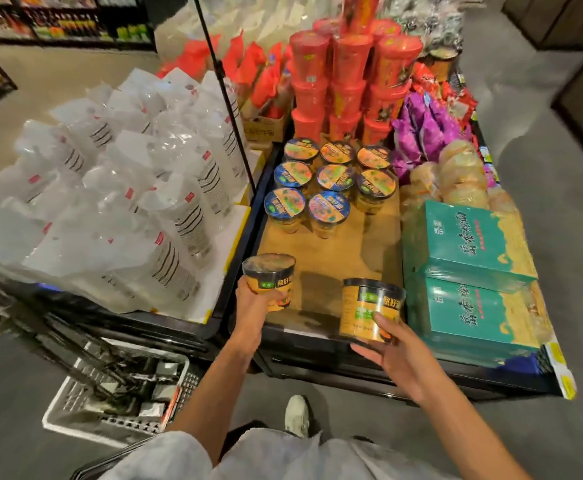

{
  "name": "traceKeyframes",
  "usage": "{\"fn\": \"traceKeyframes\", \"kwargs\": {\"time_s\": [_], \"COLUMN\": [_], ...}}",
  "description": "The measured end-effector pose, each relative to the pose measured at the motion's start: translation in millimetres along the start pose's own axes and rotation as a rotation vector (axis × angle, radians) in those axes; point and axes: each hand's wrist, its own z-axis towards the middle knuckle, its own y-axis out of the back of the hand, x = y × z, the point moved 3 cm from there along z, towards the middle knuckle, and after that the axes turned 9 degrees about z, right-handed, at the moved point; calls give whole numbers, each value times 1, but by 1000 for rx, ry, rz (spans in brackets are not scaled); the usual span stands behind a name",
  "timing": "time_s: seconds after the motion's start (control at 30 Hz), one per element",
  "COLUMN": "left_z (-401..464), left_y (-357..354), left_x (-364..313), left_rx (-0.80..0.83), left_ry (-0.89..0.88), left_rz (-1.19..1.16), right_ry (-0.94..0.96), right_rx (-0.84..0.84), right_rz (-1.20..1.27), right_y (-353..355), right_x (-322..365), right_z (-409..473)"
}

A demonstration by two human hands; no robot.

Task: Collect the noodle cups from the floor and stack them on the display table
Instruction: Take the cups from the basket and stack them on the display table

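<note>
Left hand (252,299) and right hand (385,344), each grasping one noodle cup (left cup (269,279), right cup (371,309)) upright by its side wall, carry both over the display table (331,258) toward the bare board before the standing cups (328,181), presumably to extend those rows.

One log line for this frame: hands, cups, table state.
left hand: holds noodle cup | right hand: holds second cup | display table: eight cups grouped, front bare
</note>
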Motion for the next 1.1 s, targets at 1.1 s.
{"fn": "traceKeyframes", "kwargs": {"time_s": [1.1], "left_z": [144], "left_y": [-13], "left_x": [-12], "left_rx": [84], "left_ry": [-300], "left_rz": [473], "right_ry": [165], "right_rx": [-197], "right_rz": [-49], "right_y": [-12], "right_x": [0], "right_z": [40]}}
